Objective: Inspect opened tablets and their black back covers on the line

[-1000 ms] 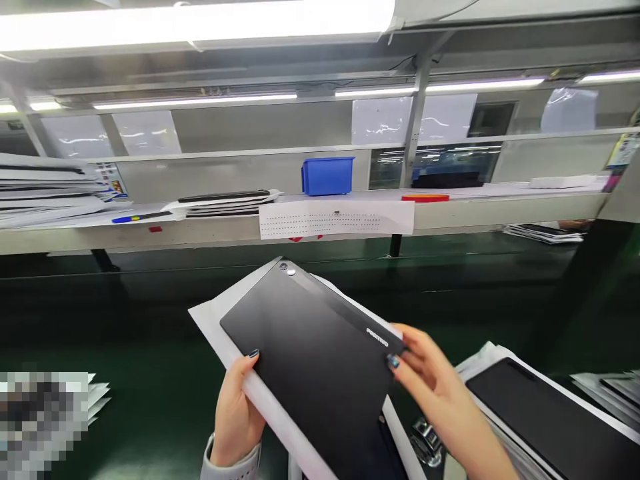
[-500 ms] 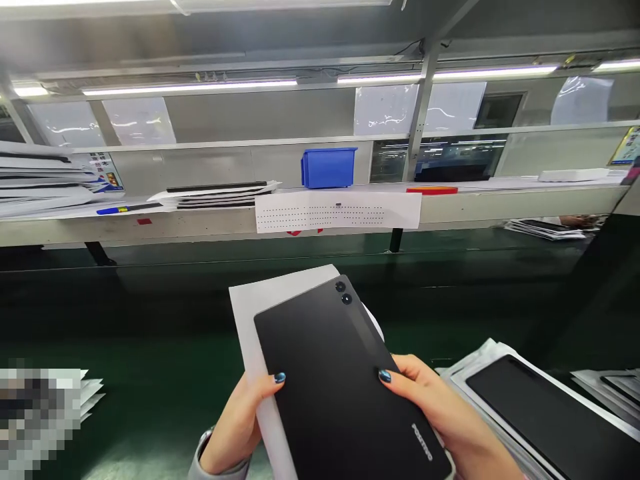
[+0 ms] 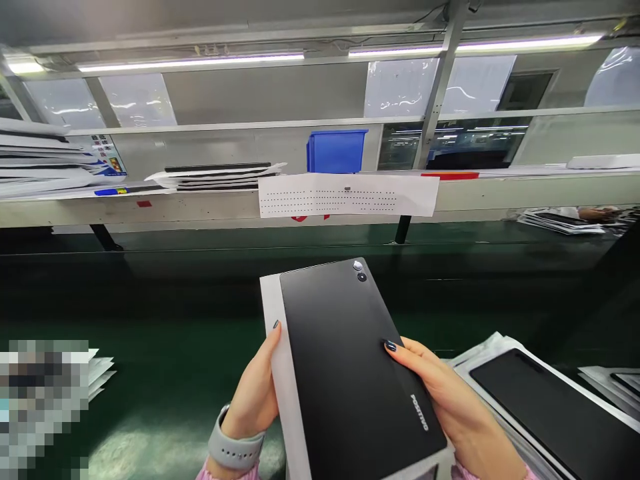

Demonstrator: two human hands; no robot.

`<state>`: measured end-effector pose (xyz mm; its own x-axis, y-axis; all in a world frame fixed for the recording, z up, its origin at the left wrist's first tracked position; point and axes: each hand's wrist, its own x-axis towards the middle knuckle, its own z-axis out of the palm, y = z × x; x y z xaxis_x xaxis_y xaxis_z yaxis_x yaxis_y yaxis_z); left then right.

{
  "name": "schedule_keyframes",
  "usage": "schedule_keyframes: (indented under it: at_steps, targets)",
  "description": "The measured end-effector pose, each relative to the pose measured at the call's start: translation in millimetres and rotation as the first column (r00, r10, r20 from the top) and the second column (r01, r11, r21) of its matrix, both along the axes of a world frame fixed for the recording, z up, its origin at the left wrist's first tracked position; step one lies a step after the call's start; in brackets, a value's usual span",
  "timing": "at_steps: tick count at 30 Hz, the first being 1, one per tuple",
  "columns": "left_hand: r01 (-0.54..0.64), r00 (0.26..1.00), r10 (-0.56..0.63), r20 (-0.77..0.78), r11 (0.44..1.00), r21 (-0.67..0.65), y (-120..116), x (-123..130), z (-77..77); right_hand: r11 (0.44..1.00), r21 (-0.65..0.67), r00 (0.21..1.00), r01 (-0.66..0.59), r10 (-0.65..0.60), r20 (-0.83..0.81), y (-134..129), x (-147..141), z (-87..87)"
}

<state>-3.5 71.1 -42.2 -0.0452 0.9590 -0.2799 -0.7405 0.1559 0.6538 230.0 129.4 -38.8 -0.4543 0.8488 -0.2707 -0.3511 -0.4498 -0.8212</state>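
1. I use the blue bin [image 3: 336, 152] as my mark. It sits on a long white shelf [image 3: 505, 193], and a green bench top [image 3: 165, 393] lies below it.
2. Down and right of the bin, a second black tablet [image 3: 545, 407] lies in a white tray [image 3: 493, 363].
3. Right below the bin, a black tablet [image 3: 345, 373] rests on a white card [image 3: 270, 300], held up in the air.
4. My left hand [image 3: 250, 393] is closed on the card's side. My right hand [image 3: 430, 380] grips the tablet's right edge.
5. This is a good hold (sides only), since the two round camera lenses [image 3: 359, 271] stay free of fingers.
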Motion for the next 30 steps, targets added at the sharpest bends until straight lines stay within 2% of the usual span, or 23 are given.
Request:
schedule_keyframes:
  at_steps: [3,7,11,14,18,21,25,27,30]
  targets:
    - [0.02,0.999,-0.019,0.047,1.0,-0.019,1,2,2.3,1.0,0.017,1.0,-0.011,0.011,-0.006,2,-4,-5.4]
    - [0.042,0.997,-0.046,0.061,0.997,0.07,-2,-4,-2.4,0.987,0.077,0.989,-0.142,0.145,-0.039,5,-9,-9.7]
    - [-0.036,0.995,0.036,-0.089,0.999,0.003,-6,-7,-4.4,0.965,0.181,0.982,-0.19,0.19,0.015,9,-13,-14.9]
    - [-0.097,0.98,0.087,-0.179,0.994,-0.049,-8,-5,3.6,0.952,0.23,0.979,-0.204,0.195,0.059,8,-14,-16.4]
    - [-0.176,0.98,0.145,-0.133,0.949,-0.262,-3,-5,20.7,0.981,0.18,0.997,-0.067,0.072,-0.023,2,-13,-9.8]
    - [-0.163,0.986,0.147,-0.074,0.935,-0.314,-1,-11,27.3,0.997,0.078,0.996,0.028,-0.022,-0.082,-1,-15,-2.5]
    - [-0.094,0.995,0.096,-0.008,0.952,-0.29,0,-15,24.8,0.992,-0.045,0.977,-0.119,0.109,-0.18,-8,-22,-1.9]
    - [-0.059,0.998,0.06,-0.007,0.954,-0.293,1,-13,21.8,0.996,-0.009,0.991,-0.091,0.09,-0.104,-14,-21,-8.0]
    - [0.004,1.0,-0.001,0.01,0.954,-0.298,4,-7,17.8,0.985,0.147,0.994,0.093,-0.099,0.037,-18,-11,-19.6]
